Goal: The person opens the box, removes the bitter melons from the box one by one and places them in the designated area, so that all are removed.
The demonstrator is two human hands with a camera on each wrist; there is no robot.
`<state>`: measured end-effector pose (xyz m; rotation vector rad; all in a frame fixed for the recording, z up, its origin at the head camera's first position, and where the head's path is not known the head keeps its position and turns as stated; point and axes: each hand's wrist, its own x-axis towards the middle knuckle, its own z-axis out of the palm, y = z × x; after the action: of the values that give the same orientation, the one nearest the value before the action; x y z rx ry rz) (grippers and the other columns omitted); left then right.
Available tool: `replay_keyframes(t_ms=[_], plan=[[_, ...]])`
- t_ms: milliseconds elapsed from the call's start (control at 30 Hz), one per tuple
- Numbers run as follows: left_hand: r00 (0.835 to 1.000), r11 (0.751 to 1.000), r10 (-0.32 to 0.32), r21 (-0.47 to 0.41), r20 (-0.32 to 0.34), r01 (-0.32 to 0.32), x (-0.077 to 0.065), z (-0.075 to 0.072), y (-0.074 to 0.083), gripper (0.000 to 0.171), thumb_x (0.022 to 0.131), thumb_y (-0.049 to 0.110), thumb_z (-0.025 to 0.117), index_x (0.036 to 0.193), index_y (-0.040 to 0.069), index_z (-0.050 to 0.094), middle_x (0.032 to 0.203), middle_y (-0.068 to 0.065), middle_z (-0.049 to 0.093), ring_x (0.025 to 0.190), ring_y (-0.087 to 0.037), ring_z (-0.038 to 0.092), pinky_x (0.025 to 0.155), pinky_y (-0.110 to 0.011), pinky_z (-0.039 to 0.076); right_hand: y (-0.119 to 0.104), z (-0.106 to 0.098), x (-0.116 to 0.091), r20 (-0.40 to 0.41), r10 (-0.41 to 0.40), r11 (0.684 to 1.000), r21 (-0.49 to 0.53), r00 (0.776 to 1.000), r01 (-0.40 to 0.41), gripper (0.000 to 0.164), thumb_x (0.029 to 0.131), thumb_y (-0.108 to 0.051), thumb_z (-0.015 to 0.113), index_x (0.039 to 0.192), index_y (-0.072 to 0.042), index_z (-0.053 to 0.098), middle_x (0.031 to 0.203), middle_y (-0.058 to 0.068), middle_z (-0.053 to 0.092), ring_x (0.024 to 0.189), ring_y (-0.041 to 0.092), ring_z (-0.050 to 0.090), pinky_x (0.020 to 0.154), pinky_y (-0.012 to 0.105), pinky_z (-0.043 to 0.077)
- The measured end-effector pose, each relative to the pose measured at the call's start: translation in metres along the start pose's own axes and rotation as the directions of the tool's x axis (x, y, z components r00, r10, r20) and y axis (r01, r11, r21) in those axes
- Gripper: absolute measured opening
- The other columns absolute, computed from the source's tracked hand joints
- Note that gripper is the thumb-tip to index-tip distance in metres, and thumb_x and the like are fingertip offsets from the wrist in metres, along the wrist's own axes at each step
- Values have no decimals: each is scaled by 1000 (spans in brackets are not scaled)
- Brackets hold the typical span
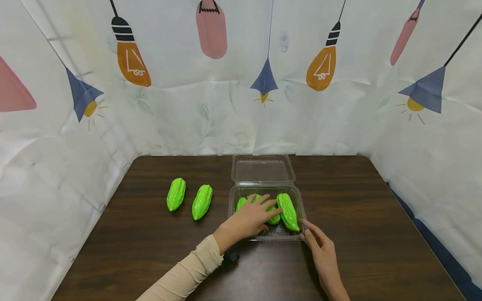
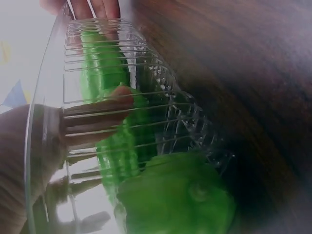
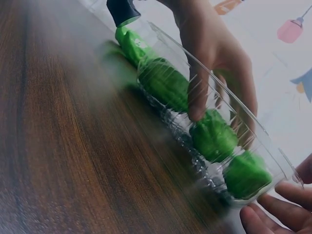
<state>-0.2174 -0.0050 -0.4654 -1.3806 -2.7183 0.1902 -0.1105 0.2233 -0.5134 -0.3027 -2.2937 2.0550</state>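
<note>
Three glossy, ridged bitter gourds lie side by side in a clear plastic clamshell box (image 1: 260, 237). My left hand (image 1: 250, 219) reaches into the box over the middle gourd (image 3: 212, 139). In the right wrist view its thumb is on one side of that gourd and its fingers on the other, holding it. The right-hand gourd (image 1: 288, 212) lies with its pointed tip toward me; the left one (image 1: 241, 203) is partly hidden by the left hand. Thumb and fingers of my right hand (image 1: 324, 253) pinch the box's front right corner.
Two more bitter gourds, one (image 1: 176, 194) farther left and one (image 1: 202, 202) nearer the box, lie on the dark wooden table (image 1: 150, 251). The box's lid (image 1: 262, 169) is folded back toward the table's far edge. A printed white cloth (image 1: 226, 117) surrounds the table.
</note>
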Motion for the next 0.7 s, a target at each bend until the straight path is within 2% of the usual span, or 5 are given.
replay_keyframes(t_ms=[167,300,467,700], plan=[[997,999,22,30,-80,-19,-3,3,-1,56,96,32,77,148,28,56,151,1,58,144,-24,52,114,-51,49,1,0,0,-6,-9,1000,0,1000,9,47,111,-29,53,150,-4,54,155,15,52,114,-1,68,98,14,54],[988,999,38,43,-151,-32,-5,4,-2,42,99,21,73,139,27,62,142,3,64,135,-20,59,109,-47,52,3,0,0,-15,-30,999,12,999,30,45,110,-28,54,148,-3,55,147,5,59,116,2,69,99,16,55],[985,998,49,51,-166,-41,-6,4,-2,41,99,18,73,138,28,64,140,3,65,133,-18,60,108,-44,53,4,0,0,-19,-47,999,24,999,48,45,110,-26,55,147,-1,56,138,-9,63,116,3,69,99,17,55],[981,997,59,58,-187,-49,-8,4,-3,44,97,20,76,138,30,64,141,5,65,133,-17,61,108,-41,53,4,1,-1,-19,-65,998,21,998,66,45,110,-26,55,147,-1,56,145,4,61,117,3,69,98,17,56]])
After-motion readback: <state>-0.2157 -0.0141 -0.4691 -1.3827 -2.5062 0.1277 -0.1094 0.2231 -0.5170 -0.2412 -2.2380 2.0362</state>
